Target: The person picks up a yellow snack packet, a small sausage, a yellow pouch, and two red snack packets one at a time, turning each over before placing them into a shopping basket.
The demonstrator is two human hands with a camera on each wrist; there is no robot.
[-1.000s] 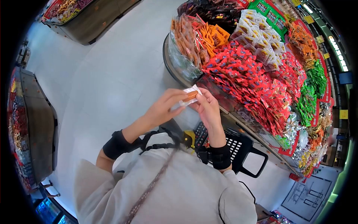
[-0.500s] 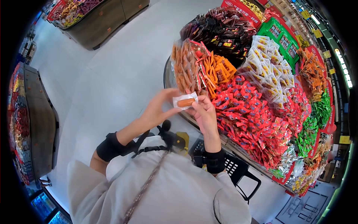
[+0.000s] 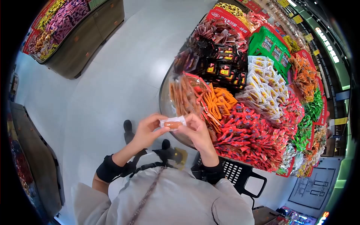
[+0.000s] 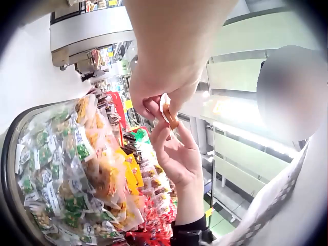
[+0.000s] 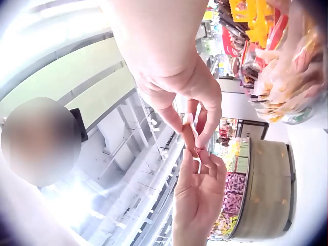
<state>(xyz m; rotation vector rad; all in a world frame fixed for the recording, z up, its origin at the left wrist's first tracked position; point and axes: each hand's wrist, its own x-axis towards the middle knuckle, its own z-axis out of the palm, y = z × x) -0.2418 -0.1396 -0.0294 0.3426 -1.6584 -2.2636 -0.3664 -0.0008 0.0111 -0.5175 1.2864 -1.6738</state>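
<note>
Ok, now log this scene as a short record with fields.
Item: brown, sausage-shaped snack in a whitish wrapper; whether it is opened, cannot tell
Left hand: pinches one end of the wrapper
Right hand: pinches the other end
Ahead and to the right: stall heaped with red packets, orange packets, black packets and white packets
By right forearm: black basket
Far left: another stocked stall
</note>
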